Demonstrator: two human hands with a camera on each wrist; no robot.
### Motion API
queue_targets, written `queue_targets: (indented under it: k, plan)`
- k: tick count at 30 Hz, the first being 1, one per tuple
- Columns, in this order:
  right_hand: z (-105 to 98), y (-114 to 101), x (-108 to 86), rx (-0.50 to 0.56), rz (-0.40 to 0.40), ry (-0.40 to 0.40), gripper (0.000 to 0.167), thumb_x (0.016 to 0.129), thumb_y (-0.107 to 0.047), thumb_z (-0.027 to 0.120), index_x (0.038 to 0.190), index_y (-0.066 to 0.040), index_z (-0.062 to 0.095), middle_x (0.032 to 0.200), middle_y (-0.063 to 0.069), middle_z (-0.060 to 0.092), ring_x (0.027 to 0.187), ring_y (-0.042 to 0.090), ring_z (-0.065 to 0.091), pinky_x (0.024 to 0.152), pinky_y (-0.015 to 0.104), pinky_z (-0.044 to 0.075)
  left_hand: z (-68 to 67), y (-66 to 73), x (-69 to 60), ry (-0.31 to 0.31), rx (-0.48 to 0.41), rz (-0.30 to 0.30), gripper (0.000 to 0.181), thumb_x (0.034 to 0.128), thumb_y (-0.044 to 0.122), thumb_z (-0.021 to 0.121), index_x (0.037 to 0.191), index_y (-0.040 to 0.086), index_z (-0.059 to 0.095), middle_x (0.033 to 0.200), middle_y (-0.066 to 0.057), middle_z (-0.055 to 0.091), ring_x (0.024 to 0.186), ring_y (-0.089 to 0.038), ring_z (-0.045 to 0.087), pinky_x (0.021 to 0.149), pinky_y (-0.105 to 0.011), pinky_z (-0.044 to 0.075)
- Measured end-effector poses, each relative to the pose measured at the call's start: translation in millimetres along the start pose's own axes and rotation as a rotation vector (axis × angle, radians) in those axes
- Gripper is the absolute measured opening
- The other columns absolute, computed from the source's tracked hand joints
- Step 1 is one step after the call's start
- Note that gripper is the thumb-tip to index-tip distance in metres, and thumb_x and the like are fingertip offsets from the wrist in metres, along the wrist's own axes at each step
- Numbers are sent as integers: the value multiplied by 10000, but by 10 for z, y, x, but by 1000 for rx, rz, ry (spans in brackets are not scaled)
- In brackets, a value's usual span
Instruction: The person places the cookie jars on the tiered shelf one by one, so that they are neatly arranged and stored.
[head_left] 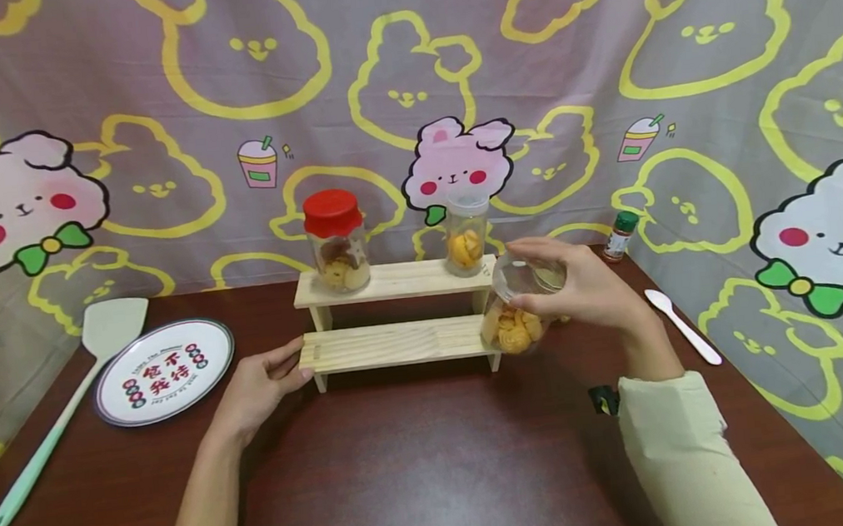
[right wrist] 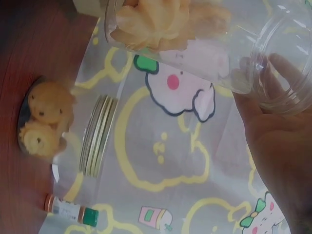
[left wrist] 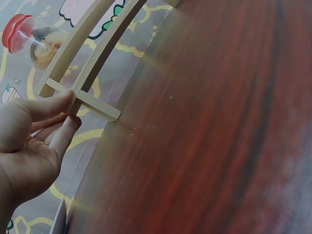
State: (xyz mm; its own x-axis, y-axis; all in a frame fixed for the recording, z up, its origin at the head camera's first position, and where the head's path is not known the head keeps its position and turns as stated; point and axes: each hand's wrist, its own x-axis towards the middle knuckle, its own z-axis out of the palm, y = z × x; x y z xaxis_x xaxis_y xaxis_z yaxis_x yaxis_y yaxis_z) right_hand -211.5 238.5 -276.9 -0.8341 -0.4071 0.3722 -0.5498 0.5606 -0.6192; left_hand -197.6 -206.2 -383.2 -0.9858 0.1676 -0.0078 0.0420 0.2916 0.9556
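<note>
A two-tier wooden rack [head_left: 398,344] stands on the table. My left hand [head_left: 260,391] pinches the left end of its lower tier between thumb and fingers; the left wrist view shows this hand [left wrist: 36,136] at the same corner. At the other end, my right hand [head_left: 581,282] grips the upper part of a clear cookie jar [head_left: 510,326]. Whether that jar touches the lower tier I cannot tell. In the right wrist view, orange-brown cookies [right wrist: 151,24] lie in its base. The upper tier bears a red-lidded jar [head_left: 335,241] and a slimmer clear jar [head_left: 467,238].
Behind my right hand stands another cookie jar with a gold lid [right wrist: 99,136]. Farther right are a green-capped seasoning bottle [head_left: 620,237] and a white spoon [head_left: 683,328]. A plate [head_left: 166,406] and a long-handled spatula [head_left: 53,433] lie left, with a patterned curtain [head_left: 345,77] behind.
</note>
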Motion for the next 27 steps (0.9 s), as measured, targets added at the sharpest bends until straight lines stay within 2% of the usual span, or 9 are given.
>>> queue_targets:
  k: [6,11,16,19,23,27]
  plan:
    - [112,-80,63,29,-5,-23,708,796,-205,877,1411,-8,586,1439,120,560,1338,245,491,1126,458,407,-1,17,3,-2,2,2,599,976,68,685,1505,-38,425,1521,-235,416,1377,-315,435,972,-204,484]
    - [214,-140,113,64,-27,-36,707,800,-175,875,1415,6,576,1460,120,538,1365,245,485,1137,402,398,1,11,2,0,5,-4,601,975,72,688,1506,-31,428,1521,-226,420,1376,-307,437,974,-208,484]
    - [311,-205,176,86,-46,-64,710,806,-179,864,1420,16,566,1484,135,521,1431,281,403,1127,501,400,6,-1,5,-4,1,-7,599,973,70,689,1506,-24,435,1526,-217,419,1384,-307,429,980,-214,482]
    - [367,-250,223,72,-61,-78,709,804,-223,862,1417,-5,579,1464,105,551,1425,257,398,1116,522,410,5,-4,3,-9,-1,-9,601,973,72,689,1508,-21,432,1532,-212,414,1390,-305,421,979,-206,479]
    - [446,-318,293,71,-105,-85,687,796,-243,862,1401,-39,609,1413,68,600,1349,216,470,1098,486,428,-2,-3,-3,-8,-8,-8,604,972,73,691,1507,-29,428,1533,-215,409,1393,-306,416,974,-194,478]
    - [540,-383,362,115,-131,-90,671,795,-223,862,1399,-62,616,1405,75,608,1314,205,519,1094,454,437,-6,2,-7,-10,-20,-3,606,974,65,686,1507,-43,420,1528,-231,408,1389,-312,418,974,-195,477]
